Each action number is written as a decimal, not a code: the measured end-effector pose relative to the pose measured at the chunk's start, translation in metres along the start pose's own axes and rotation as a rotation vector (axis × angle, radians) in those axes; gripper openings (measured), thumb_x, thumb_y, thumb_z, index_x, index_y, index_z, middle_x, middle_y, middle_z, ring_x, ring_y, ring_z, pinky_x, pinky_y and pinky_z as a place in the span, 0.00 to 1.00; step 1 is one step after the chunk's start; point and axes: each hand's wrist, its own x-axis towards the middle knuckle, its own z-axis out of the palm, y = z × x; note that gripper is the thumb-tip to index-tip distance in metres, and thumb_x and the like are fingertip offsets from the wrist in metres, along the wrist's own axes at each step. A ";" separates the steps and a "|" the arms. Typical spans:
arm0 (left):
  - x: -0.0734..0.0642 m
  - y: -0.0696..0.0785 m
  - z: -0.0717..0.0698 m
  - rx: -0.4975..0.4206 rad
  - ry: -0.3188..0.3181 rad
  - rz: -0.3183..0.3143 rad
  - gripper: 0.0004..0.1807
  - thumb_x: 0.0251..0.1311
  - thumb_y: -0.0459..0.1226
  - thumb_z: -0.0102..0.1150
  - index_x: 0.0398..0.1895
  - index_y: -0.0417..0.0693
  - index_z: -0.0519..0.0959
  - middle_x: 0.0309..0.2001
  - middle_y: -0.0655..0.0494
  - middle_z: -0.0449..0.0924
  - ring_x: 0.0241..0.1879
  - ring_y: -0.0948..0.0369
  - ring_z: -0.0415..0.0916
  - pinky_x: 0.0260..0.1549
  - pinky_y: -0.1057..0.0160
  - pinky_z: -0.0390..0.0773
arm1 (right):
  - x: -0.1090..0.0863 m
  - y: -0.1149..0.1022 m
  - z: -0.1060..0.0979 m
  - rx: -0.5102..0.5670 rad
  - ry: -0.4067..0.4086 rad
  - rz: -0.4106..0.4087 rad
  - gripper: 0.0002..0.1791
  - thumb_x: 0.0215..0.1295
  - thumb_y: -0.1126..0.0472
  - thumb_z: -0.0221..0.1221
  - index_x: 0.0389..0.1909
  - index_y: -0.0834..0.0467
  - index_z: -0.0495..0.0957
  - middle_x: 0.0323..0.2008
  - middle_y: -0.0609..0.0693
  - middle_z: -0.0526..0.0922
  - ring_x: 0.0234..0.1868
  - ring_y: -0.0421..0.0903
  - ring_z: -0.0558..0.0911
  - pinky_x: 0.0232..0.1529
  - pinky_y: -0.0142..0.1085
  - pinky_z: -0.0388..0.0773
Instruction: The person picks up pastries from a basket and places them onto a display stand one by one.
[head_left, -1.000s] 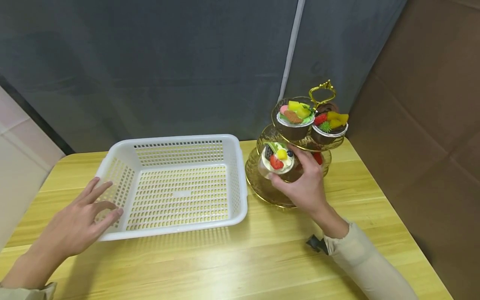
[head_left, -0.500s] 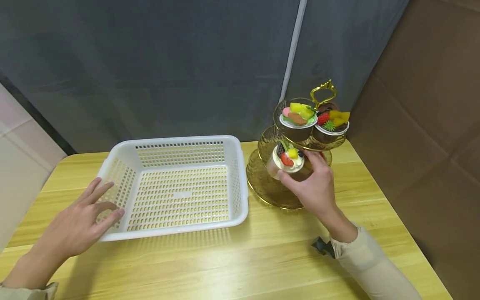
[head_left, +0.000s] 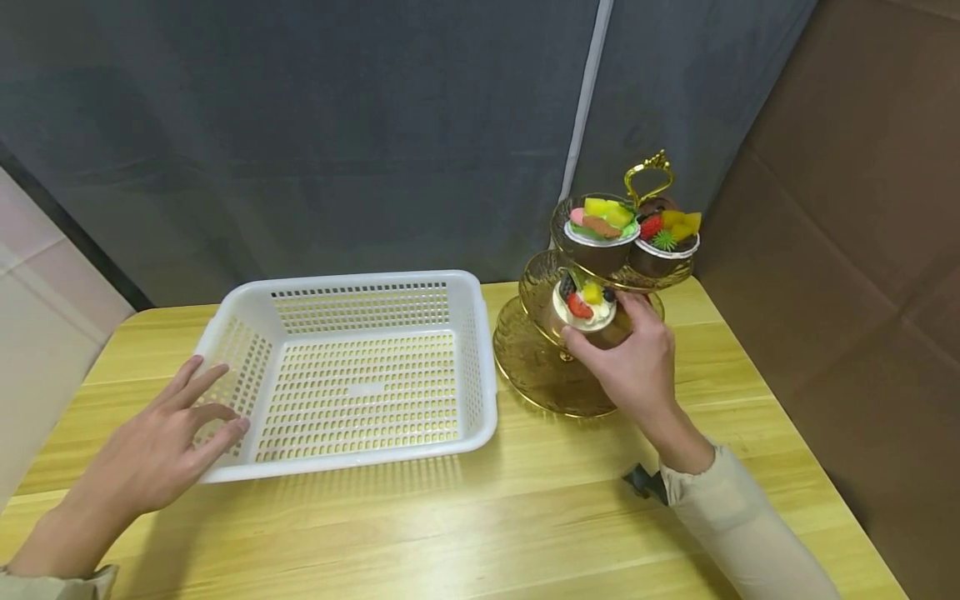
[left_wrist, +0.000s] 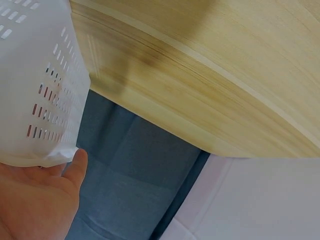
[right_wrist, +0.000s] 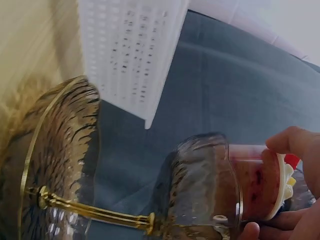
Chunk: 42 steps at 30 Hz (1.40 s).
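My right hand [head_left: 637, 358] holds a clear dessert cup [head_left: 581, 312], topped with white cream, a strawberry and other fruit, between thumb and fingers. The cup is at the middle tier of a three-tier amber stand [head_left: 551, 392] with gold rims. In the right wrist view the cup's lower side meets the tier plate [right_wrist: 197, 180]; fingers partly cover its topping. Two dark fruit-topped cups, one with yellow fruit and a pink piece [head_left: 602, 233], the other with orange fruit [head_left: 667, 246], sit on the top tier. My left hand [head_left: 146, 450] rests at the left rim of a white plastic basket [head_left: 360, 454].
The wooden table [head_left: 420, 533] ends at a dark grey curtain [head_left: 300, 142] behind and a brown panel [head_left: 847, 250] on the right. A gold ring handle [head_left: 649, 177] tops the stand. Something dark [head_left: 643, 482] hangs at my right cuff.
My right hand has carried the cream-topped cup right and slightly farther back, onto or just over the middle tier. The left hand and basket have stayed in place.
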 end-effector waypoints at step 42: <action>0.004 -0.001 -0.009 0.113 -0.019 0.040 0.26 0.63 0.54 0.60 0.40 0.37 0.86 0.63 0.30 0.70 0.72 0.35 0.53 0.44 0.28 0.70 | -0.013 0.006 0.002 -0.124 -0.073 -0.197 0.34 0.51 0.59 0.73 0.60 0.65 0.77 0.56 0.59 0.81 0.58 0.56 0.79 0.57 0.53 0.74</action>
